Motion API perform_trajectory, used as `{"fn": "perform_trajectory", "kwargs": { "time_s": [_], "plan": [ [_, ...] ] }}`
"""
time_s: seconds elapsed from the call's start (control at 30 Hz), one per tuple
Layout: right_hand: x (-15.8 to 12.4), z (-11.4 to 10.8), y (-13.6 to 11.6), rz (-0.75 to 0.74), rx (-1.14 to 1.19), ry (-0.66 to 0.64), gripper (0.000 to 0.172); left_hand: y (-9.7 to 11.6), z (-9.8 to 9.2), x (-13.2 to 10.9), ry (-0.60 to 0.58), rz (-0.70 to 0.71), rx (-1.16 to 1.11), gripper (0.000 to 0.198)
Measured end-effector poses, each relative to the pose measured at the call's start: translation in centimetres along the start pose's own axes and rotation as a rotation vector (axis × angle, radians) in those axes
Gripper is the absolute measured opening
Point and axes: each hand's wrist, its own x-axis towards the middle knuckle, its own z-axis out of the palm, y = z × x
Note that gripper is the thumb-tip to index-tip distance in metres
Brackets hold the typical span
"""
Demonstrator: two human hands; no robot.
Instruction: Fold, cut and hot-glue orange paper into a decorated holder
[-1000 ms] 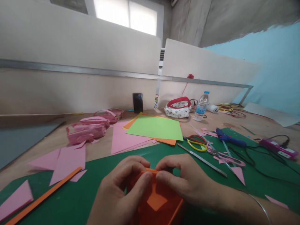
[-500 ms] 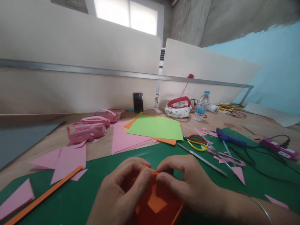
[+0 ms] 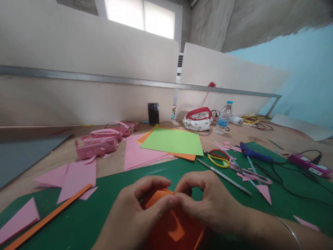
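- Near centre, I watch an orange paper box [image 3: 188, 229] above the green mat [image 3: 104, 198]; contact with it I can't tell.
- Left hand [image 3: 137, 210] and right hand [image 3: 210, 201] pinch its far rim, thumb tips together.
- My judgement: uneven pressure could crease or tear the rim; a slack pinch could let folds spring.
- Right: glue gun cord [image 3: 273, 173]; a wide right-arm swing might snag it.
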Motion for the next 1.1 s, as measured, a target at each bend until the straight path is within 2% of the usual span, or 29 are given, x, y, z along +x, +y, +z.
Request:
{"fn": "perform_trajectory", "kwargs": {
  "time_s": [0.2,0.3,0.4,0.5,0.57,0.7,0.77,0.87,0.9,0.97,1.03,1.1],
  "plan": [
    [-0.2,-0.1,-0.2,-0.082,-0.019,-0.013,0.010,0.8,-0.7,0.3,-0.106,0.023,-0.028,0.011],
    [-0.2,-0.3,-0.5,-0.051,-0.063,-0.024,0.010,0.9,-1.0,0.4,-0.115,0.058,-0.025,0.010],
    [-0.1,-0.6,-0.6,-0.048,-0.091,-0.030,0.011,0.8,-1.2,0.5,-0.101,0.033,-0.040,0.007],
    [0.2,-0.9,-0.3,-0.014,-0.070,-0.070,0.012,0.6,-1.3,0.5,-0.061,-0.022,-0.111,0.018],
    [0.4,-1.0,-0.1,0.030,-0.039,-0.147,0.011,0.6,-1.4,0.4,-0.056,-0.032,-0.108,0.026],
    [0.8,-1.0,0.3,0.067,-0.018,-0.291,0.010,0.6,-1.6,0.5,-0.093,0.040,-0.003,0.036],
    [1.0,-1.0,0.4,0.066,-0.014,-0.261,0.010,0.4,-1.8,0.9,-0.046,0.070,-0.037,0.040],
    [1.6,-0.9,1.1,0.091,0.019,-0.116,0.010,-0.2,-2.4,2.1,0.060,0.006,-0.278,0.048],
    [1.8,-0.9,1.5,0.108,0.054,-0.069,0.010,-0.5,-2.5,2.5,0.044,-0.024,-0.354,0.050],
    [2.4,-0.7,2.5,0.149,0.149,0.007,0.009,-1.2,-2.7,3.2,-0.060,-0.056,-0.404,0.051],
    [2.9,-0.5,3.4,0.174,0.218,0.061,0.009,-1.9,-2.6,3.6,-0.151,-0.052,-0.374,0.045],
    [3.3,-0.3,4.2,0.185,0.230,0.085,0.007,-2.6,-2.3,3.8,-0.161,-0.068,-0.317,0.040]
  ]
}}
